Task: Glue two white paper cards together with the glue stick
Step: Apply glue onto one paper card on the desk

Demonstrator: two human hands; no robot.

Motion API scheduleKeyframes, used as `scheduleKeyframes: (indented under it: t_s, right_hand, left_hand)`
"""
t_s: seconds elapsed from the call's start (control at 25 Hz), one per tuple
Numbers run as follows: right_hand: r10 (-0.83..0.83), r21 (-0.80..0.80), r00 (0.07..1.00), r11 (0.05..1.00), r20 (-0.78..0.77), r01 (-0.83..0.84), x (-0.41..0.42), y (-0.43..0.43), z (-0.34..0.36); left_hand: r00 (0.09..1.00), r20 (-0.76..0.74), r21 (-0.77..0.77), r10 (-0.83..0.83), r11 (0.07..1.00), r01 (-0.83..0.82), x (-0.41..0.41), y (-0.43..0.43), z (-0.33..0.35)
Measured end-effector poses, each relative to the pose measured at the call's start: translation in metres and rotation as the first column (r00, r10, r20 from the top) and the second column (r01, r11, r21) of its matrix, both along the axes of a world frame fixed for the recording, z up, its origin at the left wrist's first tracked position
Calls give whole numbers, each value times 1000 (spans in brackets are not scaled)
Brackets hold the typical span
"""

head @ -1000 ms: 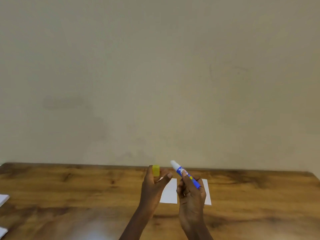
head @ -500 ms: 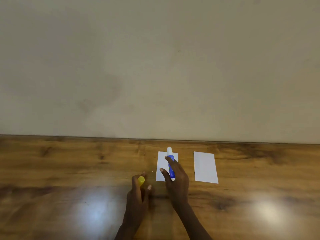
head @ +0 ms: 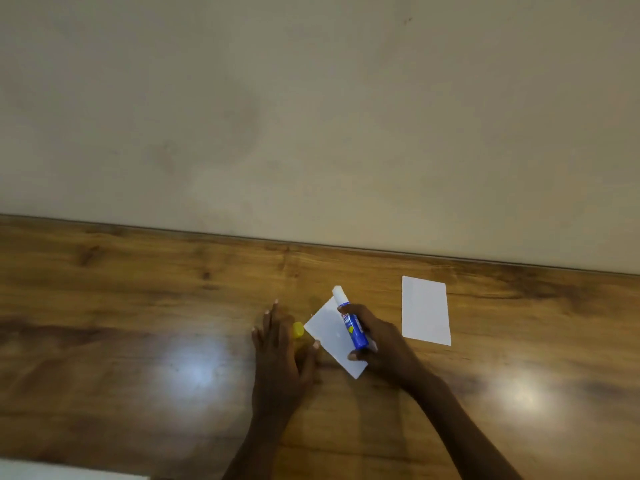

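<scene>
Now | right hand [head: 381,344] grips glue stick [head: 351,327] over tilted card [head: 329,336] | left hand [head: 280,351] flat, pinching yellow cap [head: 298,329]

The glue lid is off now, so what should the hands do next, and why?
Probably lower the glue stick in the right hand and rub its white tip on the tilted card. The yellow cap is off, beside the left hand, and the other card lies apart, waiting.
</scene>
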State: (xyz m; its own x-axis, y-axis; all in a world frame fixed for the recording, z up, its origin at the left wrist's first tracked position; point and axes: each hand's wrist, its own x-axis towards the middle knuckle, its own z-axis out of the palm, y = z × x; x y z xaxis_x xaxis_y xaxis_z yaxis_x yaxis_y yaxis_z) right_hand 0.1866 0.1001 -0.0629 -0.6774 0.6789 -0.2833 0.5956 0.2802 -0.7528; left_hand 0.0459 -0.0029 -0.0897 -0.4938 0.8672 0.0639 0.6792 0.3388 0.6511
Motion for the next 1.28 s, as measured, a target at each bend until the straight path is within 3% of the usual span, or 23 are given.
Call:
scheduleKeyframes:
  t_s: [0.12,0.24,0.28,0.36,0.44,0.48,0.6,0.76,1.0,1.12,1.28]
  right_hand:
    - [80,-29,997,996,2,-80,3,8,11]
    - [-123,64,980,989,-155,134,-7,3,17]
    - [-246,52,927,961,-283,271,-13,-2,17]
    - [-481,-153,718,867,-503,474,-24,-13,13]
    - [-626,-376,523,774,-578,510,-31,-17,7]
    - [-639,-429,499,766,-585,479,-32,-16,3]
    - [-534,-410,593,845,-603,343,-33,-15,-7]
    - [-417,-175,688,902,-594,395,-32,-19,-13]
    - [-527,-248,678,847,-512,470,-33,-22,-15]
    - [-485,-250,728,874,-486,416,-32,-22,-14]
    - [-344,-140,826,939,-447,315,-31,-19,-11]
  left_hand:
    - [992,-123,-58,10,998,-17,-2,1,-3]
    - [984,-180,-90,-11,996,-5,-3,3,-6]
    - [983,-184,-98,-13,995,-5,-3,3,-7]
    - [981,-196,-106,-13,994,-8,-2,3,-9]
    - [974,-225,-105,-12,994,-12,-2,3,-11]
    - [973,-232,-107,-12,994,-13,-2,4,-11]
    - [979,-201,-128,-19,992,-7,-3,4,-14]
    - [984,-176,-113,-2,993,-18,-3,5,-14]
    - [989,-143,-67,36,997,-46,-1,3,-11]
    - [990,-136,-79,28,996,-39,-1,4,-11]
    - [993,-114,-90,26,995,-36,-2,5,-8]
